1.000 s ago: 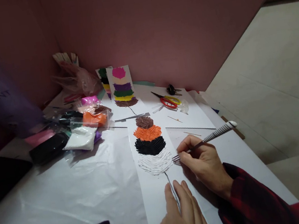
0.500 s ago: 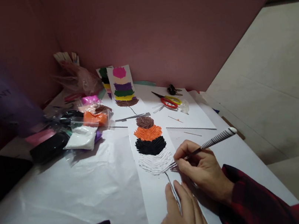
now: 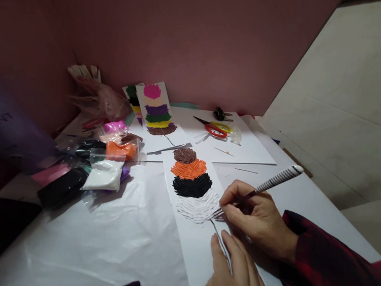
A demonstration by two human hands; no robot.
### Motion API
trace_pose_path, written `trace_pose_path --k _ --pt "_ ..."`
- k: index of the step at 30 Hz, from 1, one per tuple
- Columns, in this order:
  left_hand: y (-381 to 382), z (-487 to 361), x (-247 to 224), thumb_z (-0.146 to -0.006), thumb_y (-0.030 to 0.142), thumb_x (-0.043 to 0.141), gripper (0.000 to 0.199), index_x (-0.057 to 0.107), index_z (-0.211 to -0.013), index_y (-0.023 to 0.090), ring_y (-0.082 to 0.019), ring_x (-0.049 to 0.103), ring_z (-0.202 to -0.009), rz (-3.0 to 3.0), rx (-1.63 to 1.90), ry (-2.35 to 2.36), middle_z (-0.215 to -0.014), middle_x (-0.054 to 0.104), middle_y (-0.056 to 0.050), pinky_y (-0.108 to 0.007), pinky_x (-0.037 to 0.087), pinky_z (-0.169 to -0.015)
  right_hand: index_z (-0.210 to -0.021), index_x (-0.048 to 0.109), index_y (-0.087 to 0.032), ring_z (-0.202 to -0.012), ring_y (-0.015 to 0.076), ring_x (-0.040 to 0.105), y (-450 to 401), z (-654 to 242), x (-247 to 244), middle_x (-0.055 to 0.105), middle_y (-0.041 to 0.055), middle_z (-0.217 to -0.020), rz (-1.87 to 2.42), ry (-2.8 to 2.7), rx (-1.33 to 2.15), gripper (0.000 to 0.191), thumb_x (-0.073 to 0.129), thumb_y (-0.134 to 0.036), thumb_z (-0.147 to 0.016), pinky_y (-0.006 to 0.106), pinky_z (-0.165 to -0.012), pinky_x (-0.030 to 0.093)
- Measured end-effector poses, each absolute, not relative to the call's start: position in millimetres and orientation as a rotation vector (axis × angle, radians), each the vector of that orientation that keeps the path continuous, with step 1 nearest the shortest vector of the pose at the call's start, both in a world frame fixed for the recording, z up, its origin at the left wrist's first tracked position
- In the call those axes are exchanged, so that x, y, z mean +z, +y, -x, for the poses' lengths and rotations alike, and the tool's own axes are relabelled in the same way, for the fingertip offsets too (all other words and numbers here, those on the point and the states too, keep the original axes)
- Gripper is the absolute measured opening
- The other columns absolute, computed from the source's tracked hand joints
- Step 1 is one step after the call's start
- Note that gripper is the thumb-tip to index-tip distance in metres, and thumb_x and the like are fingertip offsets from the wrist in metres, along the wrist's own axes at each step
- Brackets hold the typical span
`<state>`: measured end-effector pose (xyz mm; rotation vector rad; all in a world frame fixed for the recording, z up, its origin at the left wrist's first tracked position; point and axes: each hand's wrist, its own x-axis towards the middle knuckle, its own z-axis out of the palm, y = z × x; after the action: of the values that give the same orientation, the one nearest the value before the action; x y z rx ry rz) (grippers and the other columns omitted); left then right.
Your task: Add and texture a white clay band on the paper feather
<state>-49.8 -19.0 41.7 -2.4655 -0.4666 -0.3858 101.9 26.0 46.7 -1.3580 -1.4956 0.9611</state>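
Observation:
On a long white card (image 3: 198,261) lies a clay design in brown, orange, black and white bands, with a thin dark stem line below. My right hand (image 3: 259,221) pinches a fork (image 3: 278,179) near its neck; its patterned handle points up to the right. The fork's tines touch the lower right edge of the white clay band (image 3: 198,207). My left hand (image 3: 231,270) rests on the card's lower part, fingers stretched out on both sides of the stem line.
Plastic bags of coloured clay (image 3: 104,176) are heaped at left. Two finished cards (image 3: 156,112) lean on the pink wall. Red-and-yellow scissors (image 3: 215,129), a black clip-like object (image 3: 220,113) and thin needles (image 3: 246,170) lie on white sheets behind my right hand.
My right hand has shifted slightly left, bringing the fork's tines further onto the edge of the white clay. My left hand stays in place.

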Motion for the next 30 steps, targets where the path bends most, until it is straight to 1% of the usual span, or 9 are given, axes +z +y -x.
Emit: trace_pose_path --k 6,12,16,17,20,24,25,30 --pt "-16.5 48.3 42.1 -0.092 0.009 0.039 0.028 0.066 -0.102 0.011 -0.025 0.069 -0.089 2.456 -0.349 -0.402 -0.098 0.073 -0.009 -0.043 0.048 -0.074 -0.071 0.058 -0.019 -0.042 0.009 0.044 24.6 -99.8 48.8 0.049 -0.0067 -0.052 1.377 -1.492 0.993 0.005 0.06 -0.017 -0.075 0.021 -0.04 0.034" --pt "-16.4 50.1 42.7 -0.091 0.007 0.038 0.029 0.066 -0.1 0.01 -0.024 0.069 -0.09 2.454 -0.406 -0.442 -0.097 0.073 -0.008 -0.044 0.046 -0.076 -0.071 0.057 -0.019 -0.043 0.0087 0.043 25.3 -99.8 48.0 0.048 -0.0066 -0.053 1.376 -1.502 0.981 0.005 0.059 -0.018 -0.076 0.021 -0.041 0.034" --pt "-15.7 47.6 37.2 -0.092 0.011 0.039 0.028 0.066 -0.1 0.012 -0.025 0.068 -0.091 2.461 -0.425 -0.471 -0.099 0.073 -0.008 -0.046 0.045 -0.078 -0.072 0.057 -0.019 -0.043 0.0088 0.043 26.4 -99.9 48.0 0.049 -0.0064 -0.053 1.368 -1.513 0.987 0.005 0.059 -0.018 -0.076 0.022 -0.041 0.034" --pt "-15.2 46.2 34.7 -0.092 0.012 0.039 0.027 0.066 -0.095 0.012 -0.025 0.068 -0.086 2.435 -0.514 -0.455 -0.095 0.074 -0.007 -0.047 0.044 -0.076 -0.072 0.057 -0.019 -0.043 0.0089 0.043 26.5 -99.9 48.1 0.049 -0.0065 -0.053 1.37 -1.514 0.988 0.004 0.058 -0.018 -0.076 0.022 -0.041 0.035" --pt "-13.4 42.9 29.9 -0.093 0.015 0.043 0.024 0.067 -0.096 0.013 -0.026 0.068 -0.087 2.428 -0.541 -0.465 -0.096 0.074 -0.007 -0.047 0.045 -0.075 -0.073 0.057 -0.02 -0.044 0.0093 0.044 26.2 -100.2 47.7 0.048 -0.0066 -0.053 1.376 -1.52 0.984 0.004 0.058 -0.018 -0.076 0.022 -0.041 0.035" --pt "-14.0 45.6 36.9 -0.092 0.011 0.04 0.027 0.067 -0.096 0.013 -0.024 0.069 -0.085 2.443 -0.486 -0.442 -0.095 0.074 -0.006 -0.044 0.047 -0.074 -0.073 0.057 -0.02 -0.044 0.0093 0.043 25.7 -101.0 45.7 0.048 -0.0064 -0.053 1.377 -1.547 0.958 0.005 0.058 -0.017 -0.076 0.021 -0.04 0.034" --pt "-14.8 47.2 39.9 -0.093 0.011 0.04 0.027 0.066 -0.1 0.013 -0.024 0.069 -0.089 2.467 -0.403 -0.431 -0.099 0.074 -0.007 -0.043 0.047 -0.076 -0.072 0.057 -0.02 -0.044 0.0092 0.043 25.7 -101.2 45.1 0.048 -0.0064 -0.053 1.379 -1.549 0.95 0.005 0.057 -0.016 -0.076 0.021 -0.04 0.034" --pt "-17.8 53.6 48.5 -0.092 0.009 0.038 0.03 0.065 -0.104 0.012 -0.023 0.068 -0.093 2.474 -0.34 -0.425 -0.102 0.072 -0.008 -0.042 0.048 -0.078 -0.073 0.058 -0.019 -0.044 0.009 0.042 25.6 -102.3 43.2 0.047 -0.0067 -0.053 1.395 -1.561 0.94 0.005 0.057 -0.016 -0.076 0.021 -0.041 0.034"
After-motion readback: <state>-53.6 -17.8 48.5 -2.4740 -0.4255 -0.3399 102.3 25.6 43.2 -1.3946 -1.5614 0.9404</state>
